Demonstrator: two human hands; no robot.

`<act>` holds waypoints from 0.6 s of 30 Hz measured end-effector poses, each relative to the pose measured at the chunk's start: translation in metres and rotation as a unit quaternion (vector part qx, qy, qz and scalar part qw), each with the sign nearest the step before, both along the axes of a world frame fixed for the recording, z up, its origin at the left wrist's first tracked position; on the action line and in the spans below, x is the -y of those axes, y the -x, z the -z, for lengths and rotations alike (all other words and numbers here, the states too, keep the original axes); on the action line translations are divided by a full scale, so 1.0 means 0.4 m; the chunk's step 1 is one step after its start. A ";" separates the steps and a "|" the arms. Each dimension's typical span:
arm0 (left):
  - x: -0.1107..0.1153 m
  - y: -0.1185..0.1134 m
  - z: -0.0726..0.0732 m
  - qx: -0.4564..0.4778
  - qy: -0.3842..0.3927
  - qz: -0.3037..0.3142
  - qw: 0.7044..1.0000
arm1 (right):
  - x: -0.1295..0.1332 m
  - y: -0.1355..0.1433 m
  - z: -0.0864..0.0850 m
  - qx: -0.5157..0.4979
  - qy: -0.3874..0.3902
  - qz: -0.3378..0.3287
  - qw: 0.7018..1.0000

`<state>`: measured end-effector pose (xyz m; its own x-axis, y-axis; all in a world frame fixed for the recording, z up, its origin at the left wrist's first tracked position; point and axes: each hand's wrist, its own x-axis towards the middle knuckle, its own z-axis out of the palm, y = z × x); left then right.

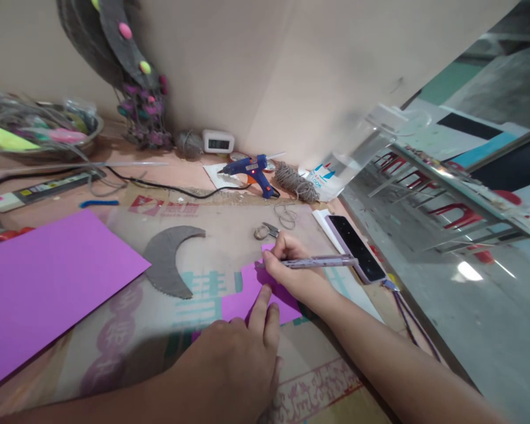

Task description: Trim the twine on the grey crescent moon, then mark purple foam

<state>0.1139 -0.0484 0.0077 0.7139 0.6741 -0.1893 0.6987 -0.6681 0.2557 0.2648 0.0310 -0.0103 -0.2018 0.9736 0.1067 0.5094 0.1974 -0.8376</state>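
Note:
My right hand [295, 274] is closed round a slim pen [322, 261], whose tip end is at a small purple paper piece [236, 306]. Fingers of my left hand [234, 359] reach onto the same piece and press it flat, with the index and middle fingers stretched out. Both hands partly cover the paper. A grey crescent shape [165, 262] lies to the left of it on the printed cardboard [150, 353]. Farther left is a large purple sheet [57, 282]. Small scissors [266, 230] rest just beyond my right hand.
A blue glue gun [254, 171], a yarn bundle [295, 181], a white clock [218, 142] and a clear jug [362, 153] stand along the wall. A phone [355, 247] lies at the right edge. A filled basket [39, 132] and a cutter [44, 191] are at left.

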 end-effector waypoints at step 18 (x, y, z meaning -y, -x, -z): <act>0.016 0.006 0.025 0.051 -0.069 -0.030 0.996 | 0.000 0.005 -0.006 0.022 0.006 -0.018 1.000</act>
<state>0.1114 -0.0548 -0.0024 0.6825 0.7306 -0.0194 0.7132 -0.6600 0.2362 0.2628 0.0312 -0.0080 -0.2410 0.9667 0.0859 0.5394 0.2070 -0.8162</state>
